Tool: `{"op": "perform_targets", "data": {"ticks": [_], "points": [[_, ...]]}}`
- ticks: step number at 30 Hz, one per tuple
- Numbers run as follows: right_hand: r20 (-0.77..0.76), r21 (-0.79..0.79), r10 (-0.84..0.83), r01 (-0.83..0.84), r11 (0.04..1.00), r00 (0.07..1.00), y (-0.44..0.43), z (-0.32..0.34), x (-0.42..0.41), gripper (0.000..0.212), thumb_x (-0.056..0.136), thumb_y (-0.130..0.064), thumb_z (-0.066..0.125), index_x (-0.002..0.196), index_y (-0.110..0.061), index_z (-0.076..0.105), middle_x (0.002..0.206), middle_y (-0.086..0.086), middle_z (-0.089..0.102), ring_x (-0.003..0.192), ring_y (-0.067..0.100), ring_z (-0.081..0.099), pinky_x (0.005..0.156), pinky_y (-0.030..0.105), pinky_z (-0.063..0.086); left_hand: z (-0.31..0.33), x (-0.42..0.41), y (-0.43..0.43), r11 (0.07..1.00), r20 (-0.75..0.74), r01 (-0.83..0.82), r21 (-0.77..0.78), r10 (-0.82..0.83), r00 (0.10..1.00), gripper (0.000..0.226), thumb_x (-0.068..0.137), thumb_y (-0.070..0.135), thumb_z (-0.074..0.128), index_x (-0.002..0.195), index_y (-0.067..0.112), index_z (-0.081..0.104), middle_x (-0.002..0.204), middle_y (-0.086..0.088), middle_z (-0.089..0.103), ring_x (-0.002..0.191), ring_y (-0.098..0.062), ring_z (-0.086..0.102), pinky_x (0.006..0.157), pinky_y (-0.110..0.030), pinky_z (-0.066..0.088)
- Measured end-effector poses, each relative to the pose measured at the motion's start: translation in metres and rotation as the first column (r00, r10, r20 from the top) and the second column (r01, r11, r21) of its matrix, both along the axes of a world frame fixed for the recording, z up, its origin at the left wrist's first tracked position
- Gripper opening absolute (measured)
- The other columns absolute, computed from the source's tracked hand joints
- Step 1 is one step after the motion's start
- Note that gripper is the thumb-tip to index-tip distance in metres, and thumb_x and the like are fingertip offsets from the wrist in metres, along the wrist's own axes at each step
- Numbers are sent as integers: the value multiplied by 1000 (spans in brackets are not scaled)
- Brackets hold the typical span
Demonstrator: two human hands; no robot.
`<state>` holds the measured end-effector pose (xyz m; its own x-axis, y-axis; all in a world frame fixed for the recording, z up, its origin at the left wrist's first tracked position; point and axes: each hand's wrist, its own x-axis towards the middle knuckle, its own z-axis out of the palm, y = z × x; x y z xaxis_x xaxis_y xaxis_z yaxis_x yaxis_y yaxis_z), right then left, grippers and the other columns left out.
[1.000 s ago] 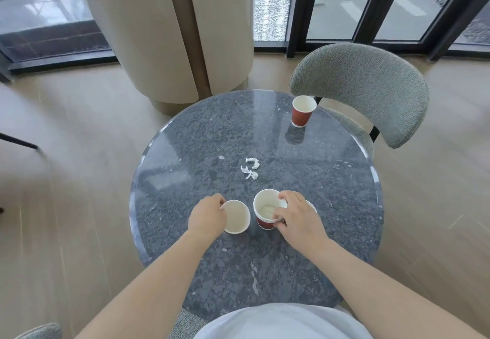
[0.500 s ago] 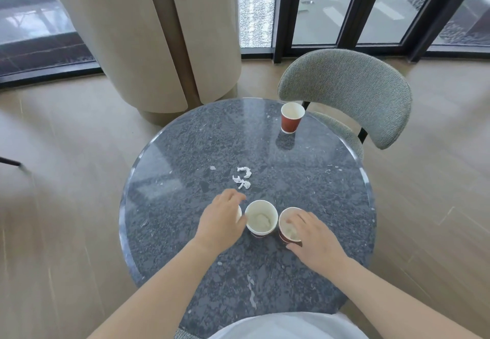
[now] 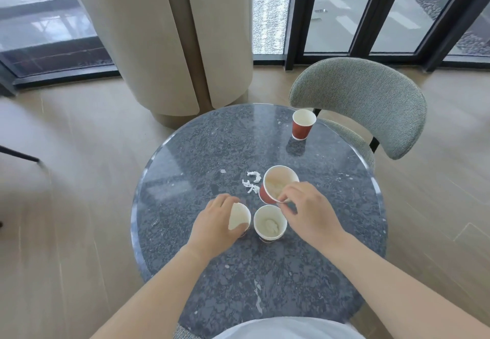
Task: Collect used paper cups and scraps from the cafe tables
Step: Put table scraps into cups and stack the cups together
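On the round dark stone table (image 3: 206,153) stand several red paper cups with white insides. My left hand (image 3: 214,224) grips the leftmost cup (image 3: 238,216) near the front. A second cup (image 3: 270,222) stands upright just right of it, untouched. My right hand (image 3: 310,211) pinches the rim of a third cup (image 3: 278,183) and holds it tilted above the table. A fourth cup (image 3: 303,124) stands alone at the far right edge. White paper scraps (image 3: 251,183) lie in the table's middle, left of the lifted cup.
A grey upholstered chair (image 3: 371,105) stands at the table's far right. A beige rounded column (image 3: 164,41) rises behind the table, with dark-framed windows beyond. Wooden floor surrounds the table. A small scrap (image 3: 223,171) lies left of the main scraps.
My right hand has lifted its cup off the table and carried it away from me, tilting it. My left hand stays on the leftmost cup.
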<state>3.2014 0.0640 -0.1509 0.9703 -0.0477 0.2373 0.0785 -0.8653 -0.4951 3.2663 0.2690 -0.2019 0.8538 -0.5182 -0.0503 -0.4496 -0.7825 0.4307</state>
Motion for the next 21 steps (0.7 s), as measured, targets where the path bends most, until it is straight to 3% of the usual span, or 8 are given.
{"op": "perform_targets", "data": {"ticks": [6,10,13,18,21], "points": [[-13,45,208,-207,977,978,55,-13,15,4,78,-10,67,78,-10,63,83,0,65,81,22,56,68,26,42,3,2,38,993,-58,-118,8,118,991,67,72,55,66,128,33,37,132,18,40,122,-8,41,87,-27,44],[-237,-47,252,-270,962,938,66,-43,19,16,90,-19,51,97,-11,63,102,4,63,100,24,50,81,27,36,-1,0,51,990,-152,-136,41,141,978,79,68,60,66,133,32,32,136,17,36,124,-8,40,89,-29,44],[-399,-127,271,-346,930,876,70,-54,25,22,93,-19,43,106,-13,61,111,5,60,107,24,47,88,34,39,-7,0,45,992,-208,-103,71,116,971,86,70,57,67,139,30,24,143,14,31,128,-11,38,94,-32,44],[-496,-246,270,-432,868,825,75,-60,32,16,91,-16,50,100,-10,63,105,9,58,102,28,48,81,37,43,-19,2,22,993,-273,-67,94,90,958,90,76,46,68,145,26,14,148,7,30,129,-15,41,94,-37,45],[-476,-224,283,-425,877,833,76,-61,36,14,88,-6,50,95,-9,62,100,9,57,98,29,49,78,37,40,-24,4,15,990,-285,-90,107,117,951,82,81,41,63,145,27,14,147,7,33,126,-15,44,92,-35,46]]}}
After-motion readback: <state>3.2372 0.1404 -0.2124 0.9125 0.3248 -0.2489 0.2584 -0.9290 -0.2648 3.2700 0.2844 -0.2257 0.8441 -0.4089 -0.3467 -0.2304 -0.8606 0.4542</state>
